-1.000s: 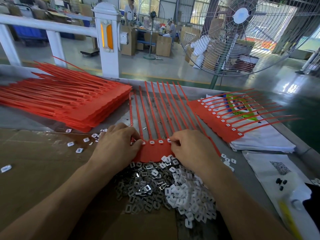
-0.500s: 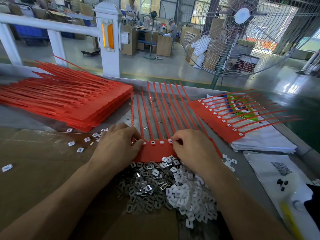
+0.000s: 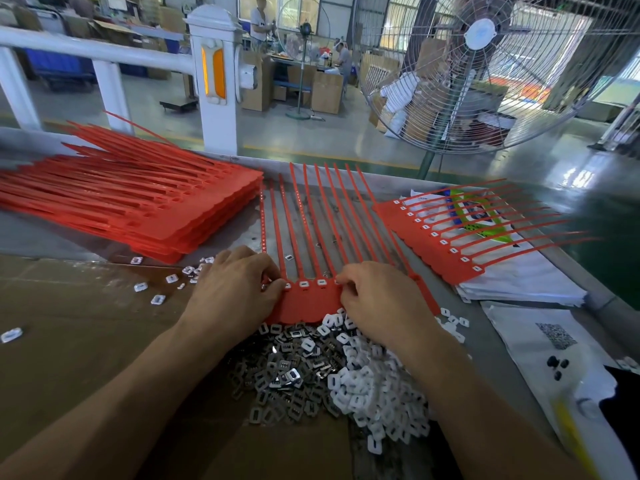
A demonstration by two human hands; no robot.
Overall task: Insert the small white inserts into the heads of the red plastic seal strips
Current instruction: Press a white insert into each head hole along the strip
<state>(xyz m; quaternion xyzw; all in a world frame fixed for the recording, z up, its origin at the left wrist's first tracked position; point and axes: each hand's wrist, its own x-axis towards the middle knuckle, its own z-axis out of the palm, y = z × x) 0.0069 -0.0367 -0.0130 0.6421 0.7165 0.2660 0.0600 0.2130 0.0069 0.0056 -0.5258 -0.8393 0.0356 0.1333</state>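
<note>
Head view: seal strips (image 3: 311,223) pointing away

Factory assembly floor. Evidence: polished green concrete floor (image 3: 346,140) with a yellow lane line, big industrial pedestal fan (image 3: 485,71), white guard rail (image 3: 86,50) with amber reflector post (image 3: 214,81), cardboard cartons (image 3: 325,91) stacked around a workstation with other workers behind. Steel table (image 3: 363,188) carries bulk stacks of red seal strips (image 3: 138,202) and a loose pile of white inserts (image 3: 374,386).

factory hall, glossy grey-green floor (image 3: 311,133); white railing post (image 3: 214,81); large pedestal fan (image 3: 485,64); cardboard boxes (image 3: 325,91) behind.
</note>
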